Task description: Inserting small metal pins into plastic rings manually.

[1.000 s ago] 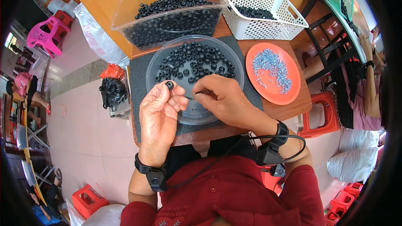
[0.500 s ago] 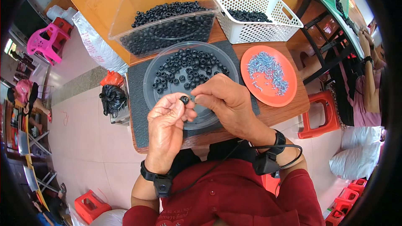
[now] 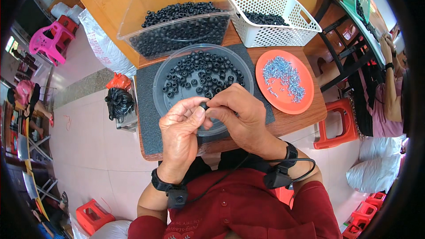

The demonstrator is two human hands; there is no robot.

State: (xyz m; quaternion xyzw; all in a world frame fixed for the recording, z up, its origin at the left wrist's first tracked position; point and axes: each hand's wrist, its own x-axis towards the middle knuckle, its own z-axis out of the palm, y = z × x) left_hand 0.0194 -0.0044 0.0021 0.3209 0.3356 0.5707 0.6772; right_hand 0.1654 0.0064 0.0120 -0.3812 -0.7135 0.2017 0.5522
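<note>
Between the thumb and fingers of my left hand (image 3: 182, 126) is a small, round, hollow black plastic part (image 3: 203, 105). My right hand (image 3: 242, 114) meets it from the right, thumb and forefinger pinched together at the part's edge; whatever lies between those fingertips is hidden. Both hands are over the near side of a round clear basin (image 3: 158, 99), where many similar black parts (image 3: 206, 68) lie loose. To the right of it, an orange-red plate (image 3: 276, 99) carries a spread of tiny shiny metal pieces (image 3: 285, 76).
Behind the basin stand a clear box (image 3: 177, 40) and a white perforated basket (image 3: 274, 40), both holding black parts. A grey mat (image 3: 148, 119) lies on the wooden table (image 3: 310, 115). Red stools (image 3: 338, 124) flank it, and another person's arm (image 3: 392, 84) shows at the far right.
My right fingertips have closed the small gap and now touch the black part. The part has turned, so its open end no longer faces up, and my left hand has shifted slightly right.
</note>
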